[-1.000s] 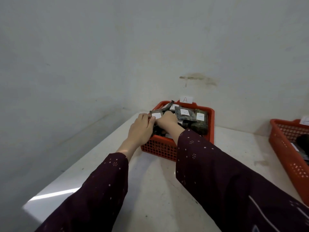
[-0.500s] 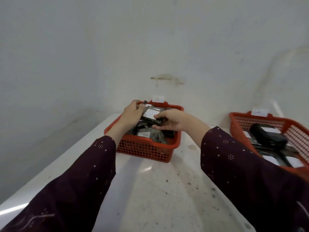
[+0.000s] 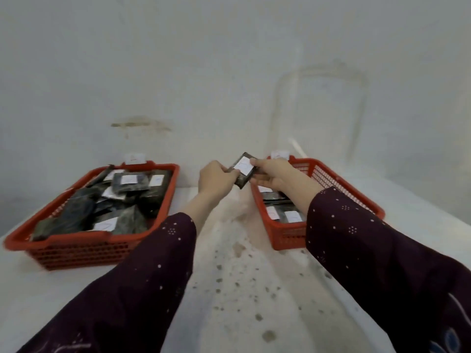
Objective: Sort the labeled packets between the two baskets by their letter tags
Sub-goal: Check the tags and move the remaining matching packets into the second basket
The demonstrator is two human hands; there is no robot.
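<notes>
A dark packet with a white tag is held in the air between the two baskets, close to the right basket's near-left corner. My left hand grips its left edge and my right hand grips its right edge. The left red basket holds several dark tagged packets and has a paper label at its back rim. The right red basket holds a few tagged packets, partly hidden by my right sleeve, and also carries a back-rim label. The tag letters are too blurred to read.
Both baskets stand on a white speckled table against a pale wall. A strip of bare tabletop runs between the baskets. My dark dotted sleeves cover the foreground on both sides.
Both hands lifted a packet out of the left basket and carried it rightward to the edge of the right basket. The view swung right, bringing both baskets into sight.
</notes>
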